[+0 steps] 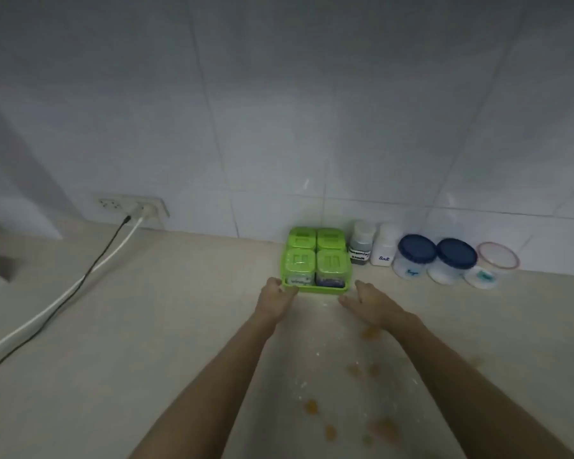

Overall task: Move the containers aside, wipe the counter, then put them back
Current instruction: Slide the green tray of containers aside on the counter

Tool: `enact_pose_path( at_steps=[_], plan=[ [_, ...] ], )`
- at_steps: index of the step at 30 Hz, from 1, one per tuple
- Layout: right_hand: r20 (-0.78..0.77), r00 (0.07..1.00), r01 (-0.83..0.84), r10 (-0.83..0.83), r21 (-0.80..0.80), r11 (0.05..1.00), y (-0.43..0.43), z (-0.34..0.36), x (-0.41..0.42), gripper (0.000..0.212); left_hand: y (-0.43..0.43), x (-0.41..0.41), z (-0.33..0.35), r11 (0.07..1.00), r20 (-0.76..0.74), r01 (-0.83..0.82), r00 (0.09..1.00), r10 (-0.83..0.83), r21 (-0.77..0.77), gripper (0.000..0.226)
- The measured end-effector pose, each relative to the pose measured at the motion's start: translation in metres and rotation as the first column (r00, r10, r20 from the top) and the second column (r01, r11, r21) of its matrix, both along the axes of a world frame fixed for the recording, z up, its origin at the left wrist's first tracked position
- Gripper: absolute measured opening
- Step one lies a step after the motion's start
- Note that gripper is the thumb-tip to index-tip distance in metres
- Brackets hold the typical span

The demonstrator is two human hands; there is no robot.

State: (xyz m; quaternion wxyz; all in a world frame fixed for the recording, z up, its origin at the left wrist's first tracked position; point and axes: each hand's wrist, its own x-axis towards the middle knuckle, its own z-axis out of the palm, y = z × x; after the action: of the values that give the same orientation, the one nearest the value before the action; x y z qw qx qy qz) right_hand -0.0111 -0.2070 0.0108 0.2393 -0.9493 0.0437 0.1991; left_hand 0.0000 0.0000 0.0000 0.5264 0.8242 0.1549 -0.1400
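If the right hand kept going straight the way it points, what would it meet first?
Probably the green tray's front right corner: the right hand points up-left at it, open, just short of touching, though depth is unclear.

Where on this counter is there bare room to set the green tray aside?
Free: the wide stretch between the green tray and the two cables. Crowded: right of the tray, jars line the wall. Nearer the person, orange spills dot the counter.
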Motion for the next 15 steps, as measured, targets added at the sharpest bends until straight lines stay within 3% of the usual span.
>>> enact_pose_path(
  at_steps=[6,12,15],
  plan=[
    [0.021,0.993,0.109,-0.113,0.147,0.983,0.000,-0.026,0.036,0.053,0.002,0.037,-0.011,0.988,-0.113,-0.096,0.990,0.082,-0.120,0.045],
    [-0.060,0.964,0.262,-0.257,0.357,0.897,0.008,-0.020,0.065,0.041,-0.002,0.069,-0.014,0.956,-0.102,-0.099,0.992,0.073,-0.276,0.035],
    [-0.066,0.949,0.305,-0.308,0.437,0.846,0.009,-0.026,0.069,0.039,-0.006,0.074,-0.021,0.948,-0.110,-0.123,0.989,0.094,-0.295,0.040]
  ],
)
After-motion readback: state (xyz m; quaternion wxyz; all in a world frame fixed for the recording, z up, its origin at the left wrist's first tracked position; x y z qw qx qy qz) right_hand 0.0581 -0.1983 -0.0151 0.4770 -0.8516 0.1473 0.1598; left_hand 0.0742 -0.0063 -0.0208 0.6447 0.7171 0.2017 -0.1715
